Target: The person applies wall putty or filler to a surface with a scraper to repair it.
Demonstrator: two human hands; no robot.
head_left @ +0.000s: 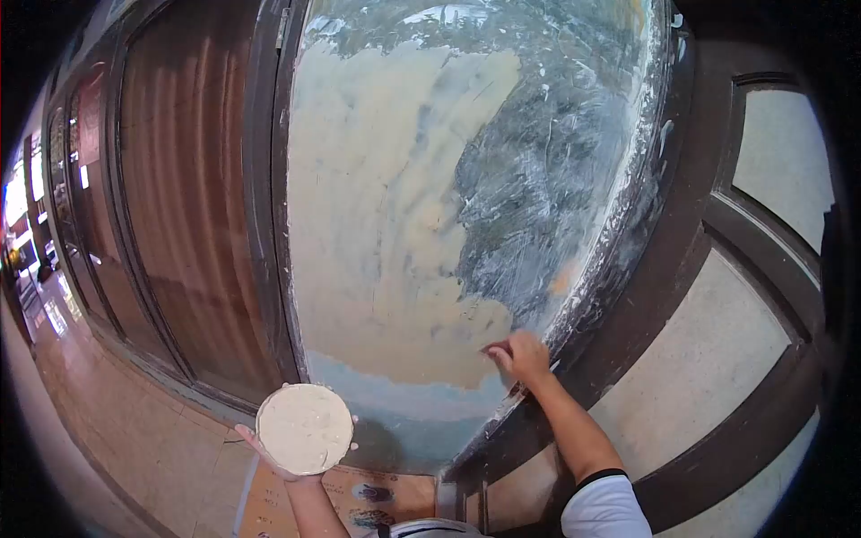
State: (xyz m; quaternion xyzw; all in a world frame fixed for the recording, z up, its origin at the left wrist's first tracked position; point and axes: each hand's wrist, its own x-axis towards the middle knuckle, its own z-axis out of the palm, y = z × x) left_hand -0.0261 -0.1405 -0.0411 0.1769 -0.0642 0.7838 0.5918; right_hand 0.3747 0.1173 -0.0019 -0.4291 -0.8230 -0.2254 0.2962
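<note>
A round tub of cream-coloured putty (305, 429) rests on my left hand (274, 457), whose fingers and palm support it from below and at its left side. White lumps cling to the tub's rim. My right hand (526, 357) is closed on a small, thin scraper (495, 348), held against the wall panel (386, 215) near its lower right. Much of the scraper is hidden by the fingers. Cream putty covers the panel's left and middle, with a ragged edge against bare grey-blue surface on the right, top and bottom.
Dark wooden framing (659, 233) with pale panels borders the wall on the right. To the left stand a dark post (265, 179) and a glazed frame with a brown curtain (188, 197). Printed cardboard (404, 489) lies on the tiled floor (170, 430) below.
</note>
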